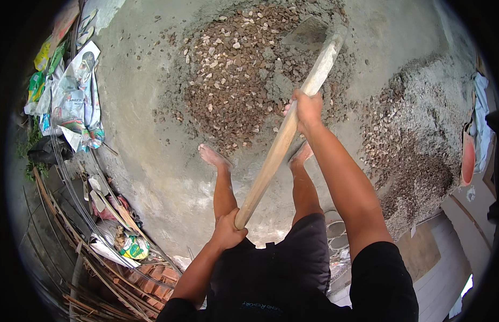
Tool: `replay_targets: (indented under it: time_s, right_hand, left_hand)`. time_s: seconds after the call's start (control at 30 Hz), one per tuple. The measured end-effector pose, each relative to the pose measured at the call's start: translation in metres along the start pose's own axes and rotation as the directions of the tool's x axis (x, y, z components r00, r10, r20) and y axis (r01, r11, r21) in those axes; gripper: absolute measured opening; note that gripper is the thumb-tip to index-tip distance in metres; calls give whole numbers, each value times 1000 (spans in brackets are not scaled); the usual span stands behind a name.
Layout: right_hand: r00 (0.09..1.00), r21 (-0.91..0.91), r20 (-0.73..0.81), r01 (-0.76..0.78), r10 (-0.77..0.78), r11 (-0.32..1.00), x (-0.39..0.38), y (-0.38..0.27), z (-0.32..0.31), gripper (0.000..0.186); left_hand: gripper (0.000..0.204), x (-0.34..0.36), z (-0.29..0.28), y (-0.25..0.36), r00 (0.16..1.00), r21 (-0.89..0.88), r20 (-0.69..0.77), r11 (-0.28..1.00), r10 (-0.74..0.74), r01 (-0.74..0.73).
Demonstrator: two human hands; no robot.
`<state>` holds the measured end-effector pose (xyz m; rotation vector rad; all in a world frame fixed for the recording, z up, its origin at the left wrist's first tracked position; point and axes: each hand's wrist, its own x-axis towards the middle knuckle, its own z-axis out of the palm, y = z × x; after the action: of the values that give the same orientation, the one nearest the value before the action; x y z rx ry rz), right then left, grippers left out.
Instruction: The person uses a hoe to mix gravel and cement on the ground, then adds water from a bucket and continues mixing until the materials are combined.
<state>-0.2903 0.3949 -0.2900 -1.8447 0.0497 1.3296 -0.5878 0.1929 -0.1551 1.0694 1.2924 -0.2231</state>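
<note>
The left hand point(228, 232) wraps tightly round the near end of a long pale wooden handle point(284, 137), and the right hand point(307, 109) clasps the same handle further up, fingers closed fully about it. The handle slants away to a grey metal hoe blade point(307, 33) sunk in the far edge of a broad heap of brown and white gravel mixed with grey cement point(238, 75).

Just on the near side of that heap stand the person's two bare feet point(214, 156) on the grey concrete floor point(147, 145). Right of the heap, well apart, lies a second greyer mound of wet gravel mix point(415, 139). Left of the heap, by the floor's edge, lie crumpled white printed sacks point(72, 96) with red, blue and green patches. Nearer than these, a yellow-green packet point(132, 248) sits among thin steel rods point(72, 177) and stacked red bricks point(155, 279).
</note>
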Motion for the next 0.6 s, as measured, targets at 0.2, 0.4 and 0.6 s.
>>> replay_targets:
  time_s: [0.2, 0.4, 0.6]
  right_hand:
    - [983, 211, 169, 34, -71, 977, -146, -8, -17, 29]
    - [986, 143, 130, 83, -102, 986, -111, 38, -40, 19]
    - [969, 137, 163, -209, 186, 968, -160, 131, -61, 17]
  left_hand:
    - [21, -82, -4, -49, 994, 28, -93, 997, -64, 67]
    - [26, -84, 82, -76, 975, -148, -217, 989, -50, 18]
    - [30, -151, 109, -129, 949, 43, -205, 966, -241, 254]
